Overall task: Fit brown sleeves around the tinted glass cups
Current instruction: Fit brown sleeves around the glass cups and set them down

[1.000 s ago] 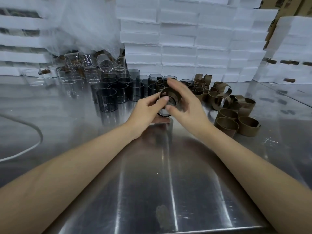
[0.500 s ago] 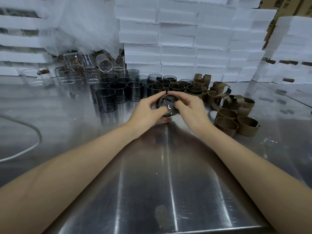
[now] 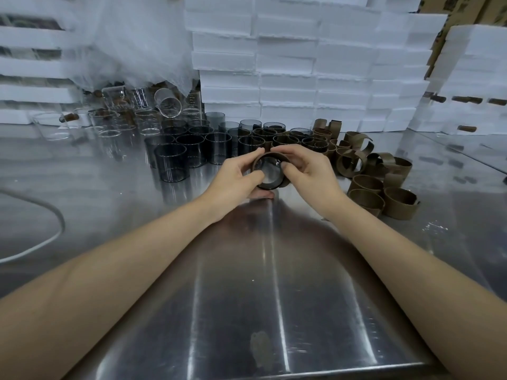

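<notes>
Holding one tinted glass cup (image 3: pixel 269 171) above the steel surface (image 3: pixel 247 297), left hand (image 3: pixel 233 179) and right hand (image 3: pixel 310 174) both grip it, fingers curled round the brown sleeve (image 3: pixel 284 182) on it. Loose sleeves (image 3: pixel 384 193) lie right; bare tinted cups (image 3: pixel 189 149) stand behind.

Held cup (image 3: pixel 267 171) sides hidden behind fingers (image 3: pixel 248 157); cable (image 3: pixel 63 226) cut off left edge.

A packing workshop: stacked white foam boxes (image 3: pixel 288 64), rows of glass cups (image 3: pixel 192 144) and loose brown sleeves (image 3: pixel 384 187) on a steel table (image 3: pixel 247 297).
</notes>
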### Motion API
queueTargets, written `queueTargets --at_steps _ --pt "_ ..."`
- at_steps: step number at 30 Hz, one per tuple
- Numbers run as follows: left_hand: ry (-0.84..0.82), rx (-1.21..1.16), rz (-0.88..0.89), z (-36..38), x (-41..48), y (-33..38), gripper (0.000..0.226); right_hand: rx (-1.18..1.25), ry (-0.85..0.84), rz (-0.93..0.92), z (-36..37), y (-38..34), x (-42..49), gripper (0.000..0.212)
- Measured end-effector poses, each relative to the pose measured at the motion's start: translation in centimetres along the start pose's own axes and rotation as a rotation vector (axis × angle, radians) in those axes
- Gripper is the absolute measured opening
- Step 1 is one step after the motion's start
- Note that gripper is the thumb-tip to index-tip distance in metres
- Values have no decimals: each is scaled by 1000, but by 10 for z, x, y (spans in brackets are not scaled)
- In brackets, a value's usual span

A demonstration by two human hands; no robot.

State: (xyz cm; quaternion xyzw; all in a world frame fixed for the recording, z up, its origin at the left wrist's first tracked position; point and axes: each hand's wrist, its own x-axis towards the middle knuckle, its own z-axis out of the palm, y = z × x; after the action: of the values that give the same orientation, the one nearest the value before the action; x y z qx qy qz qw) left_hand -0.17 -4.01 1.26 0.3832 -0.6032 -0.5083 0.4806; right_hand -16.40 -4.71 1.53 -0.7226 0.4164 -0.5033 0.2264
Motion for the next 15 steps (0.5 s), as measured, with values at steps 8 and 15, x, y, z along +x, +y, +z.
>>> queueTargets --at_steps 8,15 --pt "-40 22 25 -2 0 0 54 -12 27 -17 -1 2 3 26" --pt "-33 -64 23 -4 1 -4 42 177 49 189 -5 14 5 13"
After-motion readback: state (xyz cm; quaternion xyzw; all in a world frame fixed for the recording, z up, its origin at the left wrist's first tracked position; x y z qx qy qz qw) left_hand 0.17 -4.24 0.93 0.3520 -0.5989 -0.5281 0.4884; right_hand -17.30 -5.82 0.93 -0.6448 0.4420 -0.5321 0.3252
